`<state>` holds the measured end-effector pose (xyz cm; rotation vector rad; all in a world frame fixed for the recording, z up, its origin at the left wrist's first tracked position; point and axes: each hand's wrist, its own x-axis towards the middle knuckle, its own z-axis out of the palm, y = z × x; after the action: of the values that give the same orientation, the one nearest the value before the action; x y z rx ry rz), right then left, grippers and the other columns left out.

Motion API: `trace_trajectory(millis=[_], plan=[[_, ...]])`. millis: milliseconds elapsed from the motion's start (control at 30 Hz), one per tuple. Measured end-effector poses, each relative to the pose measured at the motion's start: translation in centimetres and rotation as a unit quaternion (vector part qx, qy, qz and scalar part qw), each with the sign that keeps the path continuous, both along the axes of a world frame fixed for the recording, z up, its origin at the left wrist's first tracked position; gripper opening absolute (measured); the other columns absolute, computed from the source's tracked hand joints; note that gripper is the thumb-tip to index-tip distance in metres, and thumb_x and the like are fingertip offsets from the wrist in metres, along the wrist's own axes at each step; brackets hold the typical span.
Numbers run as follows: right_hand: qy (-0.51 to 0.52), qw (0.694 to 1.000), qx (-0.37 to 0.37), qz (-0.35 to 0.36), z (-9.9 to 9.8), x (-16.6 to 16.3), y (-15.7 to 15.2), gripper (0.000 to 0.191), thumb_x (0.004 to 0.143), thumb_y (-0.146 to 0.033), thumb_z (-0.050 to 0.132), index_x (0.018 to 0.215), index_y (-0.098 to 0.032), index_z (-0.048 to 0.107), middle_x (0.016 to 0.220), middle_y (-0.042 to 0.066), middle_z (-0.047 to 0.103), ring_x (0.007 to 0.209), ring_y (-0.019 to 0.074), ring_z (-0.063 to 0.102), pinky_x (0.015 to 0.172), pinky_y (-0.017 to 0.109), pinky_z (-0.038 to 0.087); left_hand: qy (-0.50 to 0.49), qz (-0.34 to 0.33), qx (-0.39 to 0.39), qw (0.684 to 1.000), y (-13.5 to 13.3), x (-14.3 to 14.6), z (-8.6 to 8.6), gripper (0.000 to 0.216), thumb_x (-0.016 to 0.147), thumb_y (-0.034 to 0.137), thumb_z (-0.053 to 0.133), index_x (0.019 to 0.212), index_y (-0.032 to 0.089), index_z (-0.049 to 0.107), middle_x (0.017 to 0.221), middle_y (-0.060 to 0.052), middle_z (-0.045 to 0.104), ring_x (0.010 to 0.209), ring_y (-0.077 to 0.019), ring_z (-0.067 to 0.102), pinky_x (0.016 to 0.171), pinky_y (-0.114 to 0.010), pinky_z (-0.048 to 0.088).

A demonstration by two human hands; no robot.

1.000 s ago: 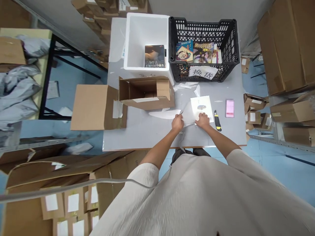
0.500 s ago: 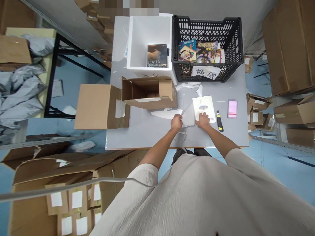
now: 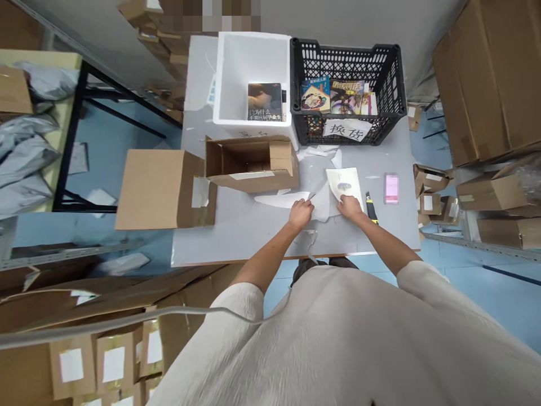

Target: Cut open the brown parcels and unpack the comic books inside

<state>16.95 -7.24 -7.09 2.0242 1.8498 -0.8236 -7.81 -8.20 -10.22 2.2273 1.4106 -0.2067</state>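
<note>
A white book (image 3: 345, 180) with a small picture on its cover lies on the grey table in front of me. My right hand (image 3: 349, 207) is closed on its lower left edge, and the cover bends up there. Just to the left, my left hand (image 3: 301, 215) pinches a crumpled whitish wrapping sheet (image 3: 323, 204), which reaches under the book's left side. A long white paper scrap (image 3: 281, 199) lies beside my left fingers. Right of the book rests a yellow and black utility knife (image 3: 371, 207), touched by neither hand.
An open cardboard box (image 3: 253, 166) stands behind my left hand, with a closed carton (image 3: 152, 189) farther left. At the back are a white foam box (image 3: 220, 84) and a black crate (image 3: 296, 84), both with books inside. A pink-screened phone (image 3: 391, 189) lies at the right.
My right hand has gripped the book's edge and lifted it, so the cover now curves. The left hand keeps its hold on the wrapping sheet. The whole view has shifted slightly.
</note>
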Motion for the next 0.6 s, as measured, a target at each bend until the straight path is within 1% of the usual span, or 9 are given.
trace_trajectory(millis=[67, 133, 200, 267, 367, 433, 467, 533, 600], plan=[[0.030, 0.997, 0.057, -0.034, 1.0, 0.8, 0.2, 0.029, 0.105, -0.026, 0.055, 0.118, -0.018, 0.080, 0.110, 0.017, 0.083, 0.104, 0.0326, 0.074, 0.088, 0.034, 0.050, -0.004, -0.003, 0.012, 1.000, 0.6, 0.1, 0.8, 0.041, 0.102, 0.007, 0.049, 0.113, 0.019, 0.087, 0.122, -0.022, 0.077, 0.128, -0.0378, 0.064, 0.108, -0.052, 0.047], [0.075, 0.986, 0.119, -0.085, 1.7, 1.7, 0.5, 0.030, 0.103, -0.027, 0.053, 0.114, -0.019, 0.080, 0.100, 0.013, 0.082, 0.095, 0.0298, 0.072, 0.085, 0.032, 0.049, -0.014, 0.006, 0.027, 1.000, 1.3, 0.2, 1.7, 0.042, 0.104, 0.009, 0.047, 0.114, 0.020, 0.086, 0.122, -0.022, 0.076, 0.128, -0.0375, 0.064, 0.110, -0.053, 0.046], [0.133, 0.965, 0.169, -0.149, 1.9, 2.5, 0.8, 0.029, 0.100, -0.029, 0.052, 0.108, -0.020, 0.079, 0.093, 0.007, 0.079, 0.088, 0.0262, 0.067, 0.081, 0.030, 0.049, -0.027, 0.021, 0.034, 0.999, 1.9, 0.4, 2.7, 0.041, 0.104, 0.009, 0.048, 0.116, 0.021, 0.085, 0.124, -0.021, 0.075, 0.129, -0.0369, 0.063, 0.112, -0.053, 0.046], [0.185, 0.941, 0.193, -0.209, 1.7, 3.3, 0.9, 0.027, 0.098, -0.031, 0.051, 0.098, -0.021, 0.076, 0.085, 0.003, 0.074, 0.083, 0.0232, 0.062, 0.077, 0.028, 0.048, -0.038, 0.036, 0.032, 0.998, 2.3, 0.6, 3.5, 0.039, 0.102, 0.009, 0.051, 0.118, 0.022, 0.084, 0.125, -0.020, 0.074, 0.131, -0.0369, 0.061, 0.114, -0.053, 0.045], [0.218, 0.918, 0.188, -0.271, 0.6, 4.4, 0.4, 0.023, 0.095, -0.032, 0.049, 0.082, -0.023, 0.067, 0.070, -0.002, 0.060, 0.076, 0.0211, 0.053, 0.070, 0.027, 0.045, -0.050, 0.039, 0.032, 0.997, 2.5, 1.1, 4.3, 0.038, 0.100, 0.010, 0.055, 0.119, 0.023, 0.084, 0.124, -0.020, 0.073, 0.133, -0.0374, 0.060, 0.116, -0.053, 0.045], [0.209, 0.919, 0.169, -0.288, -0.2, 5.2, -0.3, 0.022, 0.094, -0.030, 0.048, 0.076, -0.026, 0.061, 0.066, -0.003, 0.053, 0.074, 0.0210, 0.050, 0.069, 0.028, 0.044, -0.051, 0.028, 0.036, 0.998, 2.4, 1.4, 4.5, 0.037, 0.101, 0.010, 0.054, 0.118, 0.022, 0.084, 0.123, -0.021, 0.073, 0.133, -0.0382, 0.061, 0.116, -0.054, 0.044], [0.194, 0.925, 0.157, -0.287, -0.6, 5.6, -0.7, 0.023, 0.094, -0.028, 0.048, 0.075, -0.026, 0.060, 0.066, -0.003, 0.052, 0.075, 0.0215, 0.050, 0.070, 0.028, 0.045, -0.050, 0.021, 0.036, 0.998, 2.2, 1.5, 4.5, 0.037, 0.101, 0.010, 0.054, 0.117, 0.021, 0.084, 0.122, -0.022, 0.073, 0.132, -0.0386, 0.061, 0.115, -0.054, 0.044], [0.148, 0.943, 0.129, -0.270, -1.3, 6.4, -1.6, 0.026, 0.096, -0.023, 0.046, 0.077, -0.026, 0.063, 0.072, 0.001, 0.060, 0.079, 0.0237, 0.054, 0.076, 0.030, 0.048, -0.042, 0.011, 0.033, 0.999, 2.0, 1.6, 4.3, 0.037, 0.101, 0.010, 0.053, 0.116, 0.020, 0.085, 0.120, -0.023, 0.074, 0.131, -0.0394, 0.063, 0.114, -0.054, 0.044], [0.101, 0.959, 0.105, -0.243, -1.9, 7.2, -2.3, 0.029, 0.098, -0.019, 0.045, 0.089, -0.023, 0.072, 0.090, 0.007, 0.071, 0.090, 0.0274, 0.062, 0.087, 0.033, 0.053, -0.027, 0.008, 0.025, 0.999, 1.6, 1.6, 4.1, 0.038, 0.100, 0.008, 0.053, 0.116, 0.018, 0.086, 0.119, -0.023, 0.075, 0.130, -0.0395, 0.065, 0.113, -0.054, 0.044]])
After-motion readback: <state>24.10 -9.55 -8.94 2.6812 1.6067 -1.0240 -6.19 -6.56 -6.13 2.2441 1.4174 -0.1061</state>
